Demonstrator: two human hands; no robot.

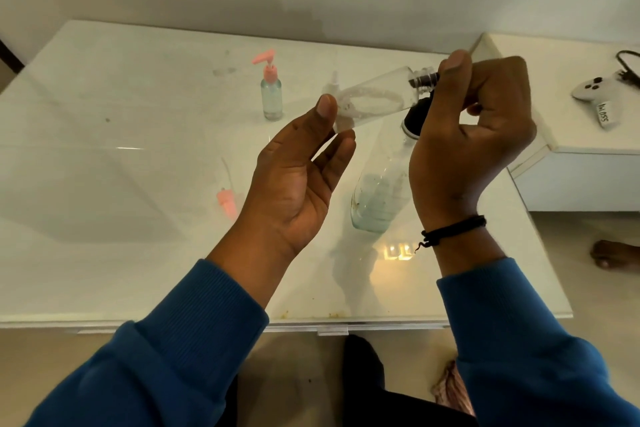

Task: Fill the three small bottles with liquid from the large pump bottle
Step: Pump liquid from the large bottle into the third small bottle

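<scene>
My left hand pinches the base of a small clear bottle between thumb and fingers. The bottle lies tilted almost sideways above the table, its open neck pointing right. My right hand curls round the black pump head of the large clear pump bottle, whose spout meets the small bottle's mouth. The large bottle stands on the table with liquid low in it. A second small bottle with a pink pump stands further back. A white-topped bottle shows partly behind the held one.
A loose pink pump cap with its tube lies on the white glass table to the left of my left hand. A white cabinet at the right carries a white game controller. A bare foot rests on the floor at the right.
</scene>
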